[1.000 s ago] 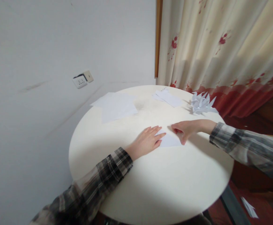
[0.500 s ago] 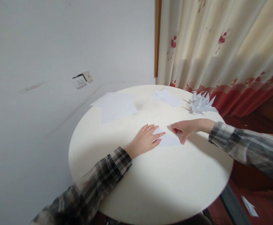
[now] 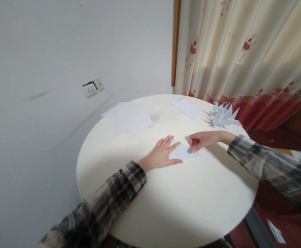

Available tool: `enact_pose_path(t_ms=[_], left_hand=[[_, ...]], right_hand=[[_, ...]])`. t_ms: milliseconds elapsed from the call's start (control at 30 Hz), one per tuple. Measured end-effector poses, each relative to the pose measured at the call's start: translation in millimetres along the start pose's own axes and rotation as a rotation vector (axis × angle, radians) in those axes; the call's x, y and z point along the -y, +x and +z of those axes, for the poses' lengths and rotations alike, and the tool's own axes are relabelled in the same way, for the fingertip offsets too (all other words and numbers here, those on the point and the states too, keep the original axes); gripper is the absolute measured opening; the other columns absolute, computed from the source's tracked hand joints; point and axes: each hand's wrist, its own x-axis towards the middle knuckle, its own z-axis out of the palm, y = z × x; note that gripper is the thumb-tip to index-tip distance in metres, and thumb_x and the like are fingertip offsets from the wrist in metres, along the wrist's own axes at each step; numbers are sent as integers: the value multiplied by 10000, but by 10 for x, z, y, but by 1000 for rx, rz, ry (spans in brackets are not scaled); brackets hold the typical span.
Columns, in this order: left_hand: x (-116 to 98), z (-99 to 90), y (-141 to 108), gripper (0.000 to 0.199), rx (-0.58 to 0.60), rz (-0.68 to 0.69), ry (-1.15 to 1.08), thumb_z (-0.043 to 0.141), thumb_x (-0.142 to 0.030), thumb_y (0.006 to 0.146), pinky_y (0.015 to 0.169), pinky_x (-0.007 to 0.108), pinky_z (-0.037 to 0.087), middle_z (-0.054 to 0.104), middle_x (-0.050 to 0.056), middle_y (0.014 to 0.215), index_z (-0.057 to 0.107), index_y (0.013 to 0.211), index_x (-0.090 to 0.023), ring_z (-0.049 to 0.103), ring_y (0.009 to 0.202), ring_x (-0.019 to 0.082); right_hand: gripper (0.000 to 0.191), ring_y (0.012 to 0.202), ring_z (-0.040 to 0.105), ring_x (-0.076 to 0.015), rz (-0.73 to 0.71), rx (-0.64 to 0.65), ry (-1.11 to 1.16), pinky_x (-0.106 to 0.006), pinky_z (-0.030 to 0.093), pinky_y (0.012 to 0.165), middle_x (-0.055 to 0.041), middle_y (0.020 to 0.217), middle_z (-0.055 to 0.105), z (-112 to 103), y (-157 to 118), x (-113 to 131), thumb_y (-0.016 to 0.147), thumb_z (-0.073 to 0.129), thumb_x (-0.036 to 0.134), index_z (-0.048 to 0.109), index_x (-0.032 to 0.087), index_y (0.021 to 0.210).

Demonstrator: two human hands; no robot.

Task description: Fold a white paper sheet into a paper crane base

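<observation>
A small folded sheet of white paper (image 3: pixel 182 152) lies on the round white table in front of me. My left hand (image 3: pixel 163 153) rests flat on its left part, fingers spread, covering that side. My right hand (image 3: pixel 200 140) is curled into a loose fist over the paper's right part, with its lowest fingertip down on the paper surface. Nothing shows inside the curled fingers. The paper's right corner reaches out below that hand.
Large white sheets (image 3: pixel 132 119) lie at the table's far left. Smaller paper pieces (image 3: pixel 188 108) are at the back, and a cluster of pointed folded papers (image 3: pixel 224 115) stands at the back right. A wall (image 3: pixel 49 137) borders the left; a curtain (image 3: pixel 243 69) hangs behind.
My right hand has moved slightly left from the paper's right corner onto its surface, and the corner now shows. The left hand's fingers are spread wider on the paper.
</observation>
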Motion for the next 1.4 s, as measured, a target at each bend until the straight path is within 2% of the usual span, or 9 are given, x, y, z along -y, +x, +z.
enact_pose_path(t_ms=[133, 267, 400, 500, 600, 867, 1167, 1300, 1400], left_hand=[[-9, -35, 58, 923, 16, -13, -19, 431, -755, 688, 1065, 486, 170, 170, 170, 1472, 238, 1393, -191, 131, 1356, 318], [-37, -130, 83, 778, -13, 4, -15, 418, -667, 775, 1074, 409, 205, 283, 155, 1437, 307, 1361, -168, 227, 1340, 258], [-112, -248, 67, 742, -44, 31, 14, 472, -640, 763, 1069, 391, 234, 333, 149, 1415, 371, 1319, -158, 280, 1321, 248], [-166, -317, 36, 723, -58, 67, 23, 525, -615, 741, 1068, 399, 242, 303, 141, 1431, 404, 1298, -169, 270, 1325, 260], [-187, -373, 5, 616, -45, 114, 12, 547, -497, 777, 1063, 355, 272, 386, 125, 1388, 437, 1276, -152, 330, 1299, 230], [-150, -418, -19, 460, -10, 150, -3, 535, -424, 815, 1028, 335, 343, 511, 87, 1291, 541, 1189, -156, 430, 1234, 222], [-186, -418, -17, 370, -38, 185, 103, 393, -280, 886, 1018, 307, 347, 544, 84, 1258, 477, 1220, -146, 474, 1192, 193], [-234, -314, 10, 414, -52, 126, 237, 368, -134, 847, 1054, 335, 285, 473, 118, 1321, 404, 1259, -117, 428, 1227, 204], [-227, -243, 44, 396, -96, 55, 265, 321, -75, 853, 1030, 338, 328, 505, 120, 1283, 430, 1229, -131, 471, 1187, 198]], right_hand=[[484, 424, 420, -89, 76, -228, 68, -237, 331, 478, 24, 465, 488, 33, 129, -18, 760, 450, 642, 471, 171, 649], [560, 382, 438, -97, 98, -364, 267, -233, 323, 427, 4, 445, 511, 21, 358, -2, 776, 347, 693, 500, 162, 682], [580, 399, 436, -95, 53, -569, 227, -232, 324, 448, 15, 442, 476, 21, 498, 17, 793, 334, 678, 549, 149, 689], [574, 425, 435, -98, 27, -619, 206, -237, 322, 472, 18, 461, 468, 70, 499, 13, 808, 325, 661, 564, 148, 713], [559, 484, 451, -106, 19, -666, 182, -240, 325, 502, 4, 524, 500, 120, 460, 14, 830, 304, 634, 564, 151, 723], [487, 548, 444, -115, -43, -595, 88, -234, 311, 531, 7, 567, 500, 132, 383, 29, 851, 337, 574, 581, 163, 758], [484, 535, 419, -111, -61, -597, 88, -233, 297, 518, 14, 569, 485, 122, 335, 53, 856, 326, 576, 555, 171, 723], [507, 555, 434, -119, -49, -591, 122, -231, 315, 521, 4, 585, 499, 116, 359, 32, 833, 336, 612, 568, 171, 736], [561, 569, 460, -133, -62, -569, 298, -244, 349, 537, -14, 612, 535, 122, 411, 16, 786, 352, 676, 588, 167, 764]])
